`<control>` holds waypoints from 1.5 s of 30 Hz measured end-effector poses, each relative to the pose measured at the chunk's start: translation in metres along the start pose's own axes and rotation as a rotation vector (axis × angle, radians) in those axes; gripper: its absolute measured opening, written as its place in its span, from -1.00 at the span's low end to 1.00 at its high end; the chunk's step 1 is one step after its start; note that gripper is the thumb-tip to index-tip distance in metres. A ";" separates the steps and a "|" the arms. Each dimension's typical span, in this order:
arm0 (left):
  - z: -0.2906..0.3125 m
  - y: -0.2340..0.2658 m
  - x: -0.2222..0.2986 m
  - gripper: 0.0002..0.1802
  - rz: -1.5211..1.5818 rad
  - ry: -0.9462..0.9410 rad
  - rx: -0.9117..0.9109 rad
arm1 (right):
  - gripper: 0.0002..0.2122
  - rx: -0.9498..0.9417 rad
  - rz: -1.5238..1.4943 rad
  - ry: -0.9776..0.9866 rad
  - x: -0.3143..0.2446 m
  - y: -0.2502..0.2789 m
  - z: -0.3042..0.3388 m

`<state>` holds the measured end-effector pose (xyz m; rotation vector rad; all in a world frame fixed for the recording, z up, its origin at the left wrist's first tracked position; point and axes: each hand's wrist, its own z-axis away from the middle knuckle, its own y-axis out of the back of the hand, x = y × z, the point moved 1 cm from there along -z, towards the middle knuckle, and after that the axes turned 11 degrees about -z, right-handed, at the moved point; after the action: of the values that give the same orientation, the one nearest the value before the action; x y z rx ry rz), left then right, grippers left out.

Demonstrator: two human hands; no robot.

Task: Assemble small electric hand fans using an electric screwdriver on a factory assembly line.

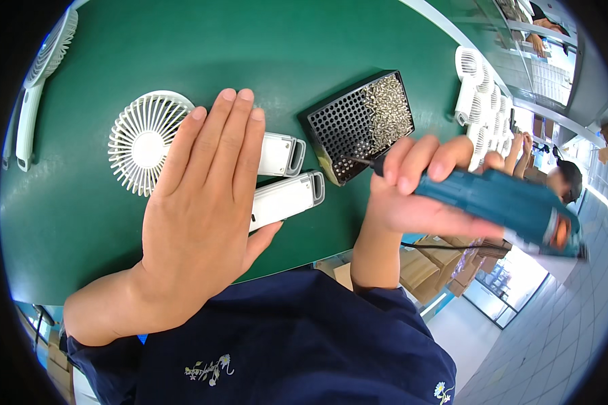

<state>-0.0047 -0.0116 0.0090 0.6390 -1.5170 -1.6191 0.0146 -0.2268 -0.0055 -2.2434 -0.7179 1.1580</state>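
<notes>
Two white plastic handles poke from under a flat, straight-fingered left hand on the green desk, can't tell if it's pinning them, while the right hand grips a teal power screwdriver that could scatter silver screws from the black perforated tray if it dips.

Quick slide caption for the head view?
Left hand partly covers a white fan while the right hand holds a teal power screwdriver near a black screw tray.

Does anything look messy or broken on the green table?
Nothing looks clearly broken. What looks uneven is the black tray: shiny metal screws are heaped over its right part, while many holes on its left look bare. That may be normal.
</notes>
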 end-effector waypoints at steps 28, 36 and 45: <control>0.006 -0.008 -0.001 0.02 0.043 0.018 0.084 | -0.30 -0.328 0.090 -0.220 0.012 -0.059 0.014; 0.001 -0.013 0.000 0.00 0.013 0.013 0.098 | -0.27 -0.299 0.135 -0.154 0.025 -0.058 0.019; -0.003 -0.007 -0.001 -0.08 0.021 -0.028 0.093 | -0.41 -0.075 -0.064 0.050 0.003 -0.041 0.009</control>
<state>-0.0035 -0.0127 0.0015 0.6516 -1.6216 -1.5555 -0.0001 -0.1934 0.0150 -2.2852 -0.8200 1.0570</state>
